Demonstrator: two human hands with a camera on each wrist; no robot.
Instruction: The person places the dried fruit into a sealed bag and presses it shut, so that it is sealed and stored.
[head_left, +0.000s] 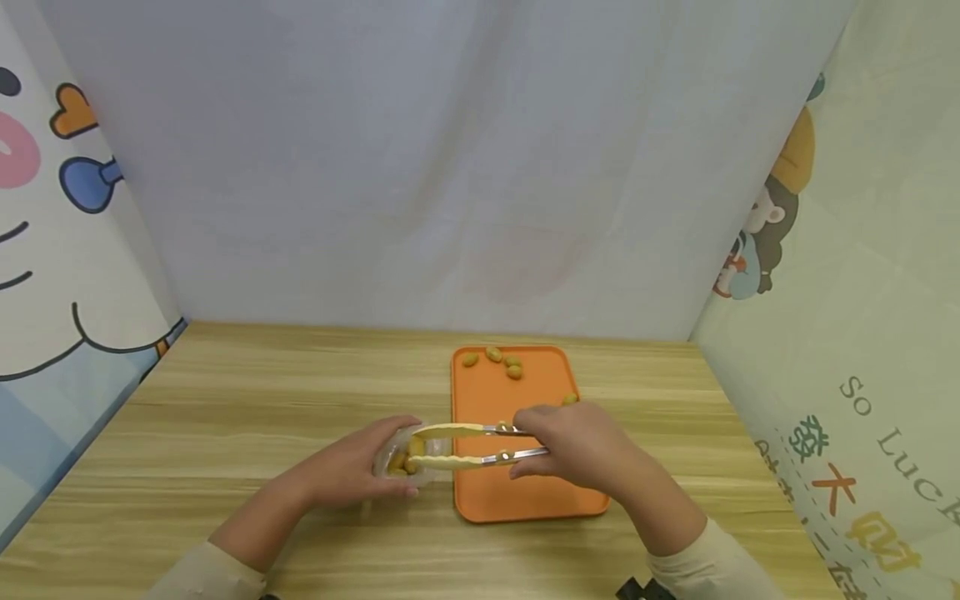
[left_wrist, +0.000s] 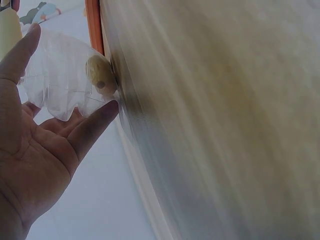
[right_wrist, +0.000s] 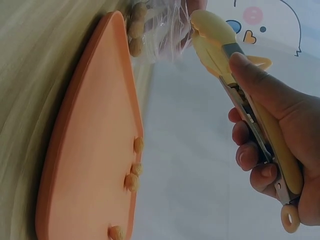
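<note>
My left hand (head_left: 348, 467) holds a small clear plastic container (left_wrist: 55, 75) by its sides, low at the wooden table. Several small yellow-green oval fruits lie inside, one fruit (left_wrist: 100, 75) showing through the wall. With my right hand (head_left: 577, 442) I grip a pair of food tongs (right_wrist: 257, 120) with cream scalloped tips and metal arms. From above, the tong tips overlap the container's opening, spread apart. Whether a fruit sits between them I cannot tell. Under the tongs and right hand is an orange tray (head_left: 525, 500).
Near the tray's far edge lie several loose fruits (head_left: 513, 372), and another fruit (head_left: 570, 399) is by its right edge. The wooden table (head_left: 300, 375) ends at a pale cloth backdrop (head_left: 420, 167). Printed panels (head_left: 825, 333) flank both sides.
</note>
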